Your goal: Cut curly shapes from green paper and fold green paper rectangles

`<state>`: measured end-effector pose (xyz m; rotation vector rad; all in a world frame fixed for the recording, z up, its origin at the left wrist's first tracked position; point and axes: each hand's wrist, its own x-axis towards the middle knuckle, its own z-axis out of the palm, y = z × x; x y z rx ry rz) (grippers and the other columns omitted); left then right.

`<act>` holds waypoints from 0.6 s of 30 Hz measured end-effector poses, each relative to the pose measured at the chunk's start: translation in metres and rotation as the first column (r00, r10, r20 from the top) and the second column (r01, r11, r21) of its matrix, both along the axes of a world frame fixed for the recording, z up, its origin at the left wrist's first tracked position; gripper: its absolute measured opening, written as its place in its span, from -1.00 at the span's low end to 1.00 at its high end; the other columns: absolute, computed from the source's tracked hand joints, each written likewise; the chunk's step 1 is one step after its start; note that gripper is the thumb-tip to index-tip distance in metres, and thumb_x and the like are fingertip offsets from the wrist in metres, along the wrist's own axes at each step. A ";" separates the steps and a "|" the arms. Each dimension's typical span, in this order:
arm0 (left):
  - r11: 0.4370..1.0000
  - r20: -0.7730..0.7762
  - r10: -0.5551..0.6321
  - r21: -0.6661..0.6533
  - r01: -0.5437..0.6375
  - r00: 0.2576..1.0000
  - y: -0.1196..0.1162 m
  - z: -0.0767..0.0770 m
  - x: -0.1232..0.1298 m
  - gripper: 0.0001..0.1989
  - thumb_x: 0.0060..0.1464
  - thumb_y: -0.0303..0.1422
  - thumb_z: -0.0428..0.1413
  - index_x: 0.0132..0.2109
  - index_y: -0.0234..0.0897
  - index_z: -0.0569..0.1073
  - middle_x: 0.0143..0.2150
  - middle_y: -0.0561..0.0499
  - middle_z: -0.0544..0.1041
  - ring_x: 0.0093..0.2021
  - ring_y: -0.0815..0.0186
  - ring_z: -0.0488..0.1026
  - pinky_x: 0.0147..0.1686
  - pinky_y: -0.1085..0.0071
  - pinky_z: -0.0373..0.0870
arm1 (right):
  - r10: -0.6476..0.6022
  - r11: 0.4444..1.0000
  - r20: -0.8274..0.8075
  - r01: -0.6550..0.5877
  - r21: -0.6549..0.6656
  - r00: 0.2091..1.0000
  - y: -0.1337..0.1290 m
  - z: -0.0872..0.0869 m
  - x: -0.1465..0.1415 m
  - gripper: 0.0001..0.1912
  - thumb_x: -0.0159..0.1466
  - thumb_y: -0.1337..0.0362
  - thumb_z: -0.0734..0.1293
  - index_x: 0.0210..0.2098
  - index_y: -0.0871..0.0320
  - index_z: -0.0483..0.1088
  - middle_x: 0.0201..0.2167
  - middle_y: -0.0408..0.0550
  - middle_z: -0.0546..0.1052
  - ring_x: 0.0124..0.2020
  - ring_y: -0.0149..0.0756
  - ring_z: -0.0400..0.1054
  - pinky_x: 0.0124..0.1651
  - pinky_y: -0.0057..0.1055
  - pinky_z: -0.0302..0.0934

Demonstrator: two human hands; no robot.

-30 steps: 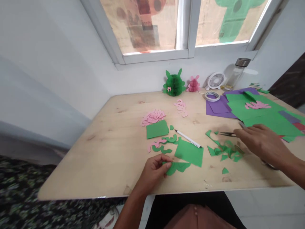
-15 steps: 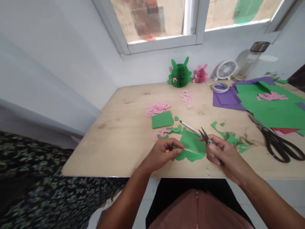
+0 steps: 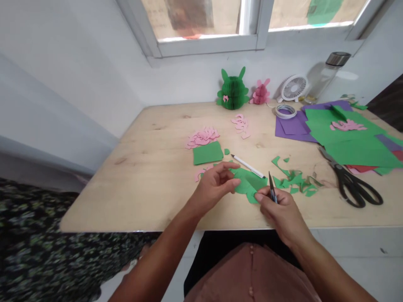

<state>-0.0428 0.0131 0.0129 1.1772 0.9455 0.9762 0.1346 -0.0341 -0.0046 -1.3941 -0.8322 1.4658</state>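
A cut piece of green paper (image 3: 244, 181) with a scalloped edge is between my hands, just above the table's front part. My left hand (image 3: 217, 182) is at its left edge, thumb and forefinger apart; whether the thumb touches the paper I cannot tell. My right hand (image 3: 280, 209) is closed around small scissors (image 3: 272, 188), their dark blades pointing up and away. Its thumb and forefinger also pinch the paper's lower right corner. A white pencil (image 3: 248, 165) lies just behind the paper. Pink and green cut strips are partly hidden behind my left hand.
Green scraps (image 3: 296, 180) and large black scissors (image 3: 354, 180) lie to the right. Green sheets (image 3: 349, 147), purple paper (image 3: 292, 128) and a tape roll (image 3: 286, 111) are farther back. A green rectangle (image 3: 208, 153) and pink cutouts (image 3: 203, 136) lie left. Paper figures, a fan (image 3: 294, 88) and a bottle (image 3: 327, 79) stand behind.
My left fingers have parted from their pinch on the paper. My right hand has moved left and now pinches the paper's corner, scissors still in it. The view has shifted slightly.
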 end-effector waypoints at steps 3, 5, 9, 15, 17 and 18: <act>0.982 0.152 0.167 -0.112 -0.151 0.974 -0.014 -0.011 0.012 -0.66 -0.06 -0.29 0.25 -0.11 -0.28 0.44 -0.47 0.11 0.44 -0.47 0.41 0.39 -0.39 0.46 0.33 | -0.135 0.991 -0.140 0.134 -0.017 0.981 0.000 -0.003 -0.011 -0.64 -0.06 0.06 0.52 -0.51 0.16 0.35 -0.75 -0.37 0.06 -0.70 -0.56 -0.20 -0.64 -0.52 -0.34; 0.980 0.163 0.137 -0.167 -0.109 0.977 -0.022 -0.016 0.018 -0.75 -0.07 -0.29 0.26 -0.24 -0.33 0.47 -0.45 0.06 0.48 -0.47 0.41 0.39 -0.38 0.46 0.32 | -0.171 0.985 -0.177 0.172 -0.012 0.969 0.000 -0.004 -0.017 -0.63 -0.06 0.07 0.53 -0.49 0.16 0.35 -0.74 -0.37 0.08 -0.70 -0.56 -0.18 -0.64 -0.53 -0.32; 0.967 0.115 0.186 -0.196 -0.161 0.976 -0.030 -0.015 0.026 -0.83 -0.07 -0.32 0.25 -0.37 -0.35 0.50 -0.51 0.06 0.46 -0.50 0.43 0.35 -0.38 0.47 0.29 | -0.174 0.984 -0.184 0.178 0.007 0.968 0.001 -0.007 -0.026 -0.63 -0.03 0.06 0.52 -0.51 0.17 0.34 -0.74 -0.35 0.11 -0.70 -0.56 -0.16 -0.63 -0.53 -0.28; 0.946 0.103 0.267 -0.216 -0.240 0.958 -0.026 -0.014 0.024 -0.85 -0.09 -0.34 0.23 -0.41 -0.35 0.47 -0.56 0.08 0.45 -0.53 0.44 0.35 -0.43 0.48 0.29 | -0.048 0.996 -0.164 0.061 0.071 0.985 -0.002 -0.006 -0.018 -0.61 0.09 0.06 0.45 -0.19 0.14 0.40 -0.70 -0.38 0.06 -0.68 -0.54 -0.18 -0.64 -0.54 -0.28; 0.944 0.095 0.269 -0.223 -0.243 0.958 -0.023 -0.013 0.022 -0.85 -0.09 -0.34 0.23 -0.40 -0.34 0.46 -0.56 0.07 0.46 -0.54 0.43 0.36 -0.45 0.48 0.30 | -0.012 0.992 -0.145 0.030 0.124 0.989 -0.004 -0.006 -0.010 -0.60 0.19 0.03 0.37 -0.07 0.12 0.37 -0.67 -0.35 0.10 -0.66 -0.53 -0.16 -0.63 -0.55 -0.26; 0.946 0.089 0.258 -0.223 -0.233 0.962 -0.022 -0.012 0.020 -0.85 -0.09 -0.33 0.23 -0.40 -0.34 0.46 -0.56 0.07 0.46 -0.54 0.43 0.37 -0.45 0.48 0.30 | 0.000 0.991 -0.126 0.017 0.135 0.992 -0.005 -0.006 -0.006 -0.61 0.22 0.02 0.34 -0.06 0.12 0.37 -0.65 -0.33 0.11 -0.65 -0.52 -0.15 -0.63 -0.55 -0.26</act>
